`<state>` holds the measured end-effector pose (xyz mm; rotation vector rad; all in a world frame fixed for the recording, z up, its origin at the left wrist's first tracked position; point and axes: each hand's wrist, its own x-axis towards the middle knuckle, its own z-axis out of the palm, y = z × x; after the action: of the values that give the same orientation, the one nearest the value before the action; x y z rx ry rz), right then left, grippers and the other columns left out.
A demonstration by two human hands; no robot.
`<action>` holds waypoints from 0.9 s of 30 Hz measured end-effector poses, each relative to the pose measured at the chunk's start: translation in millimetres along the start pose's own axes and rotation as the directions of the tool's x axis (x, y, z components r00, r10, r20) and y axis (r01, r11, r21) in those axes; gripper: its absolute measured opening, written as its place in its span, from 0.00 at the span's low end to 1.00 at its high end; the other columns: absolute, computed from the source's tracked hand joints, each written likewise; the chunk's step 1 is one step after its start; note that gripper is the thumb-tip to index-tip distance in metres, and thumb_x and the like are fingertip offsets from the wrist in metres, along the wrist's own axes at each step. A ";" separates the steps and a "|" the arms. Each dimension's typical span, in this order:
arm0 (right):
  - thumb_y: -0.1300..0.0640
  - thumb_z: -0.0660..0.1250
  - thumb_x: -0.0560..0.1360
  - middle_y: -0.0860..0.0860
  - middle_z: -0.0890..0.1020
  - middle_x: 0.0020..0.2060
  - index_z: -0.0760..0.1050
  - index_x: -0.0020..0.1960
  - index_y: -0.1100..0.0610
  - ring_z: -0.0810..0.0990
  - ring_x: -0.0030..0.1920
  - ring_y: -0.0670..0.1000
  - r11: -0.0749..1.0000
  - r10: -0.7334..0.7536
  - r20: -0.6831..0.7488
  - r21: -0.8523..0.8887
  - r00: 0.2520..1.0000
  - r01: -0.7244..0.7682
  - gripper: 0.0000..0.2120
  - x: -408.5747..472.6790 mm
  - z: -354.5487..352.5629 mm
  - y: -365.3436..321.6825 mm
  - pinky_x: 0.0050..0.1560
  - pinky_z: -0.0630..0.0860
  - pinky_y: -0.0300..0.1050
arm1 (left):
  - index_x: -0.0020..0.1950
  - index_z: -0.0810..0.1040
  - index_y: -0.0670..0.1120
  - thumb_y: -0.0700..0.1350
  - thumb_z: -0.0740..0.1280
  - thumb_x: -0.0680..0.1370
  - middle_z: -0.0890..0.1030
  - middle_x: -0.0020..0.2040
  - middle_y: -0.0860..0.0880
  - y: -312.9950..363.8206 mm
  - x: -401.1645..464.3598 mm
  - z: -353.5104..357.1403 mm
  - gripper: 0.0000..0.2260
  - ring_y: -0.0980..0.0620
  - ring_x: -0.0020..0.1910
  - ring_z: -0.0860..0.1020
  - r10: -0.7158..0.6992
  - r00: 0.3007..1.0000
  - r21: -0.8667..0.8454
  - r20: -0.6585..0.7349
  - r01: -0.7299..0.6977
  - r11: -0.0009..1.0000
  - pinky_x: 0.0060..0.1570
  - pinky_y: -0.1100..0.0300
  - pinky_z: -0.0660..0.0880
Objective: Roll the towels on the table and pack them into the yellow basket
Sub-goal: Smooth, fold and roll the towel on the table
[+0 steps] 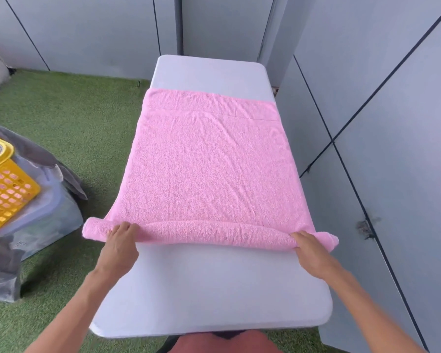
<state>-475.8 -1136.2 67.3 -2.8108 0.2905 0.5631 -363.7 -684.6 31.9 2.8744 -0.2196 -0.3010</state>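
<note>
A pink towel [209, 164] lies flat along the white table [209, 289], its near end rolled into a tube whose two ends pass over the table's side edges. The left hand [120, 240] and right hand [308, 247] curl their fingers over this roll. The yellow basket [4, 189] stands at 9 o'clock on green turf [82, 123], well apart. Bare table remains at 12 and 6 o'clock.

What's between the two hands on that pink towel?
The head view shows only the rolled-up edge of the pink towel stretching between the left hand and right hand.
</note>
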 end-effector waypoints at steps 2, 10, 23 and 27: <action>0.65 0.56 0.74 0.46 0.73 0.40 0.68 0.44 0.51 0.75 0.43 0.48 0.997 0.083 0.215 -0.024 0.973 -0.079 0.10 -5.1 -18.3 1.3 0.37 0.67 0.37 | 0.53 0.76 0.40 0.30 0.58 0.70 0.76 0.49 0.45 -1.7 2.0 -11.3 0.15 0.43 0.53 0.73 0.009 0.989 0.001 0.146 -0.010 1.000 0.55 0.51 0.70; 0.69 0.66 0.72 0.54 0.76 0.57 0.78 0.55 0.54 0.73 0.59 0.58 0.977 0.199 -0.394 0.155 0.897 -0.148 0.16 4.1 24.5 -7.6 0.59 0.70 0.54 | 0.60 0.75 0.39 0.29 0.62 0.73 0.73 0.58 0.37 7.3 8.0 -20.2 0.17 0.36 0.54 0.73 -0.047 0.995 -0.144 -0.092 0.033 0.989 0.56 0.43 0.71; 0.74 0.68 0.68 0.55 0.78 0.56 0.74 0.63 0.61 0.69 0.60 0.54 0.997 -0.028 -0.378 0.054 0.925 0.052 0.24 3.3 42.1 1.9 0.63 0.61 0.46 | 0.54 0.74 0.39 0.28 0.71 0.68 0.76 0.50 0.42 3.5 -6.5 12.4 0.17 0.40 0.50 0.71 0.114 0.987 -0.004 -0.113 -0.115 0.993 0.52 0.41 0.71; 0.67 0.56 0.78 0.52 0.76 0.60 0.68 0.69 0.54 0.72 0.61 0.55 0.996 -0.050 -0.032 0.077 0.998 0.052 0.21 -3.8 13.1 11.8 0.62 0.66 0.45 | 0.49 0.75 0.43 0.35 0.63 0.77 0.76 0.48 0.46 0.9 1.4 -14.0 0.04 0.40 0.52 0.75 0.116 0.989 0.042 0.097 -0.120 0.992 0.51 0.50 0.69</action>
<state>-486.8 -1143.0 54.7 -2.7449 0.2404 0.4872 -359.3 -682.5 45.1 2.8816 -0.4176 -0.4141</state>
